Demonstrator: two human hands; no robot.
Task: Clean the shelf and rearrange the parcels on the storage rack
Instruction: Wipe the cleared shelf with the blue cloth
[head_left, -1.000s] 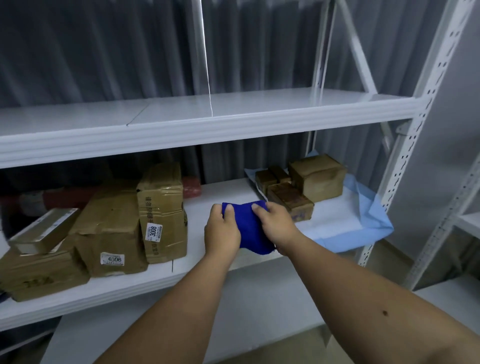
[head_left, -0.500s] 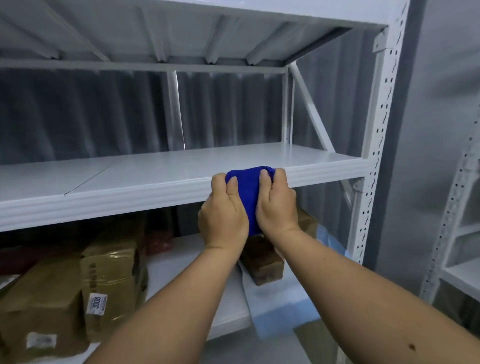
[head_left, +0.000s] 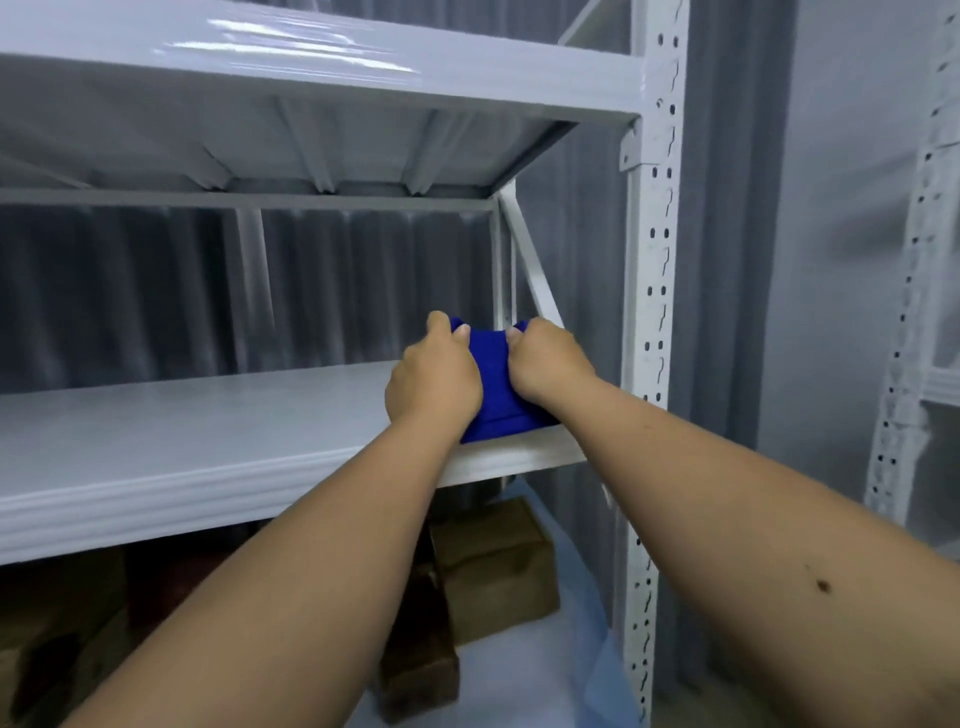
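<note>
Both my left hand (head_left: 434, 382) and right hand (head_left: 550, 364) grip the cloth (head_left: 491, 384) at the shelf's (head_left: 208, 431) right front corner; I'd press flat and sweep leftward.

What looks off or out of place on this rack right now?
Nothing stands out. Both hands, left hand and right hand, grip the blue cloth at the right end of the middle shelf. Brown parcels sit on the shelf below, partly hidden by the arms; no spill or damage visible.
</note>
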